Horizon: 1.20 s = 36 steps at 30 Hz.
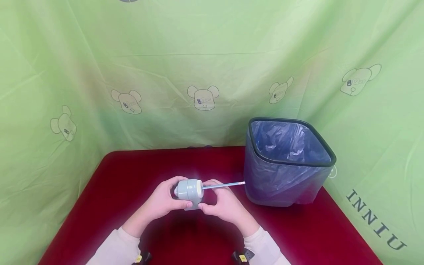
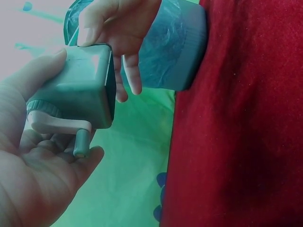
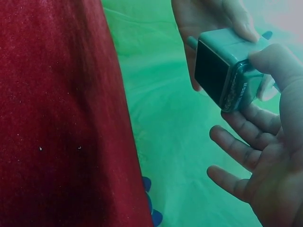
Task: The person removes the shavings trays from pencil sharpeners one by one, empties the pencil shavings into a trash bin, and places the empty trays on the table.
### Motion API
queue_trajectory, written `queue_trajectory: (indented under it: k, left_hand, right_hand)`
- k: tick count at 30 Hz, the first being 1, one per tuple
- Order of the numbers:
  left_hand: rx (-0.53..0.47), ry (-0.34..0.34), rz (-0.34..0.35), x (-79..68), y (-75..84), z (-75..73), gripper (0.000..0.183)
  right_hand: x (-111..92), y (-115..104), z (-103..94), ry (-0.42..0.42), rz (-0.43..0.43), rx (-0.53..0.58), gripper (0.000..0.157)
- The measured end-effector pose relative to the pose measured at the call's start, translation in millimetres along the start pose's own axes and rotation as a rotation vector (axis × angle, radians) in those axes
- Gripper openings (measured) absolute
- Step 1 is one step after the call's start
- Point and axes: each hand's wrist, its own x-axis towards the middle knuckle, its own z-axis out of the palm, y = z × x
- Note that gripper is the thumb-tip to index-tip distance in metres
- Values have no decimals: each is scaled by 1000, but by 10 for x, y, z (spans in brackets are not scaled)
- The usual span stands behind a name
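A grey-blue crank pencil sharpener (image 1: 191, 191) is held up above the red-covered table, with a pencil (image 1: 225, 185) sticking out of its front toward the right. My left hand (image 1: 163, 200) grips its body from the left, thumb on one side and fingers on the other. In the left wrist view, the white crank arm (image 2: 60, 123) and its grey knob (image 2: 82, 143) face the left palm. The clear shavings drawer (image 3: 242, 90), with shavings inside, shows in the right wrist view. My right hand (image 1: 226, 204) pinches the sharpener at this drawer end with thumb and index finger; its other fingers are spread.
A bin (image 1: 293, 162) with a black rim, lined with a translucent bluish bag, stands right of the hands on the red cloth (image 1: 139, 169). Behind and beside the table hangs a green curtain (image 1: 159, 66) with printed bear heads.
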Motion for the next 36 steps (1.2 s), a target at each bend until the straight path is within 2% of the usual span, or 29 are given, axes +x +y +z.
queue_trajectory:
  k: [8, 18, 22, 27, 36]
  left_hand:
    - [2, 23, -6, 9, 5, 6, 64]
    - [4, 15, 18, 16, 4, 7, 63]
    - [-3, 17, 8, 12, -1, 11, 64]
    - [-8, 24, -15, 12, -2, 19, 64]
    - [-2, 28, -11, 16, 9, 32, 64]
  right_hand:
    - [14, 21, 2, 9, -15, 3, 54]
    - [12, 39, -13, 14, -39, -9, 54]
    - [10, 38, -17, 23, -47, -13, 54]
    - [5, 45, -11, 26, -33, -20, 54]
    - [3, 49, -21, 30, -25, -30, 54]
